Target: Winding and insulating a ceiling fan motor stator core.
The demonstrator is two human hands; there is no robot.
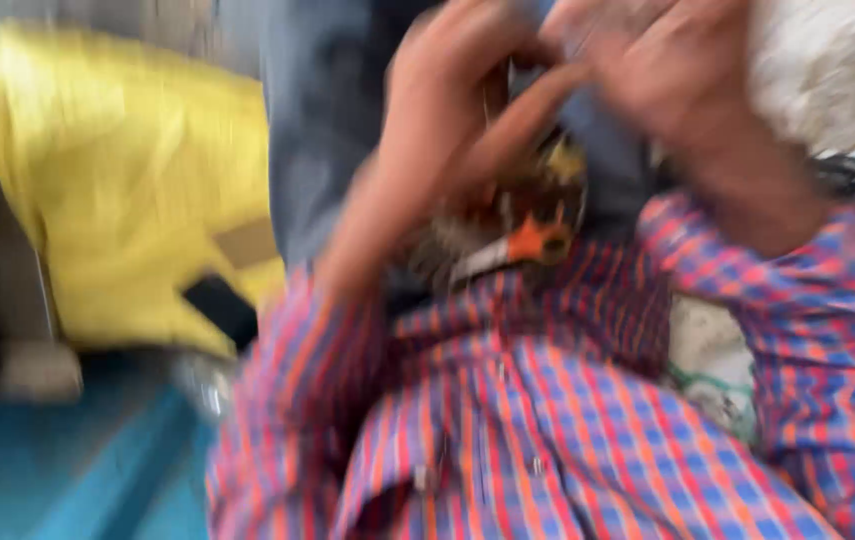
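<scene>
A blurred view looking down the wearer's own body. The largest thing is the red, blue and orange checked cotton shirt [547,430], filling the lower middle and right of the view; everything else is placed from it.

To the left of the shirt, and higher, lies a big bright yellow plastic or fabric object [127,190] with a tan patch and a black patch on it; its kind cannot be told. Below that, left of the shirt, is a flat teal blue surface [67,470]. Above the shirt is grey-blue cloth [322,130], likely trousers over a raised knee. At the upper right of the shirt sits a pale, rough, whitish mass [827,60].

Just above the shirt's chest, both hands meet close together, probably so that one steadies what the other works on. The left hand [447,110] is curled, fingers bent inward; the right hand [667,70] is also curled, fingertips touching the left. Whether either truly grips anything cannot be told through the blur.

Directly under the hands, resting against the shirt, is a small dark round object with yellow marks and an orange-handled tool or part [532,235] jutting out.
</scene>
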